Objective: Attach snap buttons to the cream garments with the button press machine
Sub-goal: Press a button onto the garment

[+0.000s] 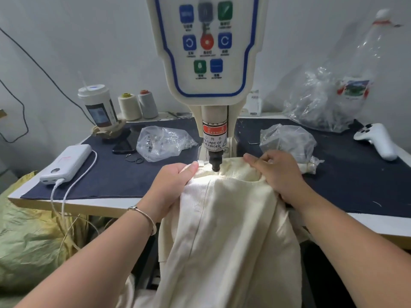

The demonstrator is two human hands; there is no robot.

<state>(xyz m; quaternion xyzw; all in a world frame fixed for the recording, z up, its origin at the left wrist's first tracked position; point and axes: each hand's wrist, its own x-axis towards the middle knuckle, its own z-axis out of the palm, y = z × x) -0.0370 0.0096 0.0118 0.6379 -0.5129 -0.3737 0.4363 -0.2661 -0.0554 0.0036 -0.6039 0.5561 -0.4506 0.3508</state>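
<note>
A plain pale grey-white wall (pixel 66 41) backs the scene, evenly lit, with a thin black cable (pixel 33 61) looping down across its left part. In front of it stands a work table (pixel 66 208) with a light wooden edge and white top, mostly covered by a dark navy cloth mat (pixel 115 174). To the table's left, low down, lies a crumpled yellow-green woven sack (pixel 29 245).

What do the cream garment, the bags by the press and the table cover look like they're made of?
Cream garment: woven cloth, probably cotton twill, matte; fine ribbing and soft folds show. Both hands, left hand and right hand, hold it under the press head. Bags: thin clear plastic film, glossy and crinkled. Table cover: dark navy fabric, flat and matte, possibly denim.
</note>
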